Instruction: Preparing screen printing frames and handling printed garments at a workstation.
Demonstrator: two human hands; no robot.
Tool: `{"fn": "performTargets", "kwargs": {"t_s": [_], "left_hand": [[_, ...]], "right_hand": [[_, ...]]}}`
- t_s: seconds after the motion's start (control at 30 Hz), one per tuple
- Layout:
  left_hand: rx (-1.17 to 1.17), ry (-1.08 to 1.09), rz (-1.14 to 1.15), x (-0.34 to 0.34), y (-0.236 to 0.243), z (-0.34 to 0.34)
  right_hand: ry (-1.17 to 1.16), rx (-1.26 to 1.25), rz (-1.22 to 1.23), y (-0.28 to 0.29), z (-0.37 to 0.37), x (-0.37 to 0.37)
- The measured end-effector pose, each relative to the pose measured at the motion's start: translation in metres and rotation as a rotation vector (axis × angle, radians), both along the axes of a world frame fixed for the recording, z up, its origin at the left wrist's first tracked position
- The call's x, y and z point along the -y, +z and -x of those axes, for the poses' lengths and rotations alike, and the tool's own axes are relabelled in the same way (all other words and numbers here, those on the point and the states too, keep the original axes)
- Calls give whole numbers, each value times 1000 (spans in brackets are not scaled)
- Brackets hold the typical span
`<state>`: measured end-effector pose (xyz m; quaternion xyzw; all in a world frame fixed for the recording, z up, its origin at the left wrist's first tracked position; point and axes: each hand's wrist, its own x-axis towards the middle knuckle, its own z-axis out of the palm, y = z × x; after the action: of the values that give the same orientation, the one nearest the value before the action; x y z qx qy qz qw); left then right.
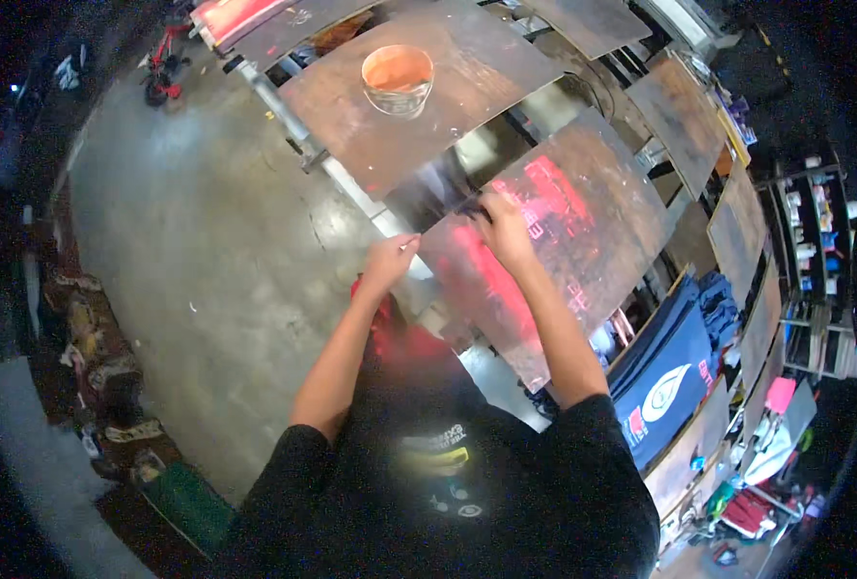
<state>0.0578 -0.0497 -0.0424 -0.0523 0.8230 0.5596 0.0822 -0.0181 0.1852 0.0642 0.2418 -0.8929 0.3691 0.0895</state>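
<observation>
A: L hand (390, 265) state?
B: Fingers curled in, thumb & index tips close tog., right at the L corner of the board (631, 207). Sth small & pale at the tips; can't tell what, or if it's gripping the corner.
A: R hand (506, 227)?
B: Fingers bent, partly curled, at the board's upper L edge, approx. a short way along from L hand. Palm faces down/away, so can't tell if clenched on the edge or just resting.
A: Where's the board?
B: In front of the person, to the R of center, tilted in view. Brown, worn, w/ bright red patches & red lettering; R forearm crosses over it.
A: Nearby?
B: Bucket (400, 92) w/ orange-brown inside, upright on the next surface (496, 48), beyond the hands. Well apart from both.
A: R side?
B: Blue cloth (679, 357) w/ white drop-shaped print, just beside the board's lower R. Shelf (819, 227) w/ small containers farther R.
A: L side?
B: Gray floor (226, 241), red item (163, 77) at far upper L; blurry, type unclear.
</observation>
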Motion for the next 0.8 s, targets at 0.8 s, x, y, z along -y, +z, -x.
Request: {"fn": "performTargets", "kwargs": {"t_s": [0.8], "left_hand": [[27,-398,354,10,48,68]], "right_hand": [[-94,69,-278,21,-110,-87]]}}
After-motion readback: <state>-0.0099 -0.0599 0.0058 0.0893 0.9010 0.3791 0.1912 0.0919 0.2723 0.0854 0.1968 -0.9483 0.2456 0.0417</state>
